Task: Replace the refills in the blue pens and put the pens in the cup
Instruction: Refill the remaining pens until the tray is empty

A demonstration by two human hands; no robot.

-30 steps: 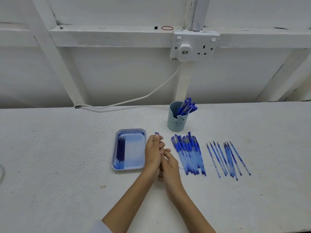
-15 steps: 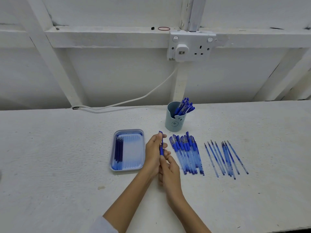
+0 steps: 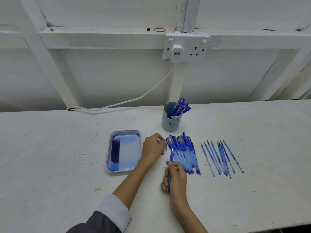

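My right hand (image 3: pixel 176 178) grips an uncapped blue pen (image 3: pixel 171 156), its tip pointing away from me. My left hand (image 3: pixel 153 145) has curled fingers and pinches the pen's blue cap (image 3: pixel 166 146), just left of the pen row. A row of several capped blue pens (image 3: pixel 184 153) lies on the table right of my hands. Further right lie several pale blue refills (image 3: pixel 220 157). A light blue tray (image 3: pixel 133 158) on the left holds a few dark blue refills (image 3: pixel 115 151). Behind the row, the light blue cup (image 3: pixel 170 124) holds several blue pens (image 3: pixel 180 106).
The white table (image 3: pixel 50 157) stretches wide on both sides. A white wall socket (image 3: pixel 186 47) with a plug sits on the back wall, and its white cable (image 3: pixel 117 103) runs down to the table's back edge at the left.
My hands were together around one pen; now they have pulled apart. The left hand moved away with the cap and the right hand drew the pen body back toward me.
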